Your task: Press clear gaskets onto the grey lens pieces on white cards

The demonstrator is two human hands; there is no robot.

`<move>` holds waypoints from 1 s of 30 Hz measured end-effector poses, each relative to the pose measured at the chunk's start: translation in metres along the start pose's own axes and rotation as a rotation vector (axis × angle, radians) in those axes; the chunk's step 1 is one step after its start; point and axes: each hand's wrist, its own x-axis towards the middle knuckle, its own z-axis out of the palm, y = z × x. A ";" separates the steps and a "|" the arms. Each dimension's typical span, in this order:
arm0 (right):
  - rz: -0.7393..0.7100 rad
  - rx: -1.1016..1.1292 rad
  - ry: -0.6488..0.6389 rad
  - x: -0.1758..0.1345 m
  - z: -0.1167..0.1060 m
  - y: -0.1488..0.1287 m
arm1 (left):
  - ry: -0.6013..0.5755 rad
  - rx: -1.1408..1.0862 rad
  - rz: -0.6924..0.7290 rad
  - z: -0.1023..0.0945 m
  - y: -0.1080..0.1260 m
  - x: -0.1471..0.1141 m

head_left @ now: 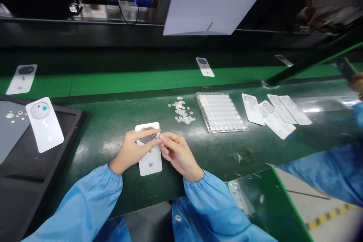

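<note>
A white phone back panel [150, 164] with a large round camera ring lies on the green bench beneath my hands. Over its upper right edge, my left hand [136, 145] and my right hand [177, 153] meet fingertip to fingertip. Thumb and forefinger of each pinch a tiny white piece [158, 135], mostly covered by the fingers, so its kind does not show. Beyond my right hand is a loose scatter of small translucent rings [183, 111]. To its right stands a clear plastic tray [222, 112] filled with rows of white parts.
Several white panels [279, 123] lie at the right, near a co-worker's blue sleeve [326, 174]. Another panel [45, 124] rests on a black tray [68, 128] at left. More panels sit on the green belt [119, 83] behind. A white board [212, 0] hangs above.
</note>
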 end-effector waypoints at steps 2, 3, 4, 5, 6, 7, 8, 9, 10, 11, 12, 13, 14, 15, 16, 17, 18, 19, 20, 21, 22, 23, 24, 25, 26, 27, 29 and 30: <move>0.002 -0.030 0.012 -0.001 -0.001 0.000 | -0.014 -0.025 0.004 0.000 -0.003 0.000; 0.004 -0.051 0.012 -0.001 -0.002 -0.001 | -0.025 -0.028 0.004 -0.001 -0.004 0.001; 0.009 -0.078 0.004 -0.001 -0.003 -0.003 | -0.038 -0.025 0.000 -0.001 -0.005 0.001; 0.016 -0.111 -0.009 -0.001 -0.004 -0.005 | -0.054 -0.018 -0.007 -0.002 -0.005 0.001; 0.023 -0.148 -0.025 -0.001 -0.005 -0.008 | -0.072 -0.009 -0.017 -0.002 -0.005 0.001; 0.029 -0.183 -0.038 -0.001 -0.006 -0.011 | -0.093 0.000 -0.027 -0.003 -0.005 0.001; 0.033 -0.214 -0.049 0.000 -0.007 -0.014 | -0.116 0.007 -0.034 -0.003 -0.004 0.001; 0.034 -0.236 -0.054 0.000 -0.008 -0.017 | -0.133 0.013 -0.037 -0.003 -0.004 0.001; 0.032 -0.245 -0.052 0.000 -0.009 -0.019 | -0.139 0.020 -0.039 -0.003 -0.003 0.001; 0.025 -0.246 -0.047 -0.001 -0.009 -0.020 | -0.135 0.025 -0.040 -0.003 -0.003 0.001; 0.018 -0.240 -0.042 -0.001 -0.009 -0.020 | -0.122 0.028 -0.038 -0.003 -0.003 0.001; 0.010 -0.232 -0.037 -0.001 -0.008 -0.019 | -0.104 0.027 -0.035 -0.002 -0.002 0.001; 0.003 -0.226 -0.032 -0.002 -0.008 -0.018 | -0.085 0.021 -0.030 -0.002 -0.002 0.001; -0.003 -0.223 -0.029 -0.002 -0.008 -0.017 | -0.072 0.014 -0.025 -0.002 -0.002 0.001; -0.008 -0.227 -0.029 -0.002 -0.008 -0.015 | -0.067 0.007 -0.020 -0.002 -0.002 0.001; -0.011 -0.235 -0.031 -0.002 -0.008 -0.014 | -0.068 0.001 -0.018 -0.002 -0.002 0.001; -0.014 -0.249 -0.035 -0.002 -0.009 -0.013 | -0.075 -0.006 -0.019 -0.002 -0.002 0.001; -0.017 -0.269 -0.042 -0.002 -0.010 -0.013 | -0.087 -0.012 -0.024 -0.003 -0.002 0.001; -0.020 -0.292 -0.050 -0.001 -0.011 -0.014 | -0.102 -0.018 -0.029 -0.003 -0.001 0.001; -0.022 -0.317 -0.057 0.000 -0.013 -0.015 | -0.118 -0.025 -0.034 -0.003 -0.001 0.001; -0.023 -0.341 -0.064 0.000 -0.014 -0.016 | -0.133 -0.030 -0.038 -0.003 -0.001 0.001; -0.025 -0.366 -0.070 0.001 -0.015 -0.018 | -0.146 -0.032 -0.043 -0.003 -0.001 0.001; -0.031 -0.391 -0.074 0.001 -0.016 -0.020 | -0.156 -0.029 -0.051 -0.003 -0.001 0.001; -0.043 -0.416 -0.074 0.001 -0.017 -0.021 | -0.157 -0.023 -0.063 -0.003 -0.001 0.001; -0.064 -0.443 -0.067 0.001 -0.016 -0.022 | -0.156 -0.015 -0.077 -0.003 -0.002 0.000; -0.093 -0.470 -0.054 0.001 -0.016 -0.023 | -0.151 -0.004 -0.092 -0.003 -0.002 0.000; -0.171 -0.524 -0.014 -0.001 -0.013 -0.023 | -0.137 0.015 -0.104 -0.003 -0.002 -0.001; -0.212 -0.550 0.008 -0.001 -0.012 -0.022 | -0.131 0.022 -0.105 -0.002 -0.002 -0.002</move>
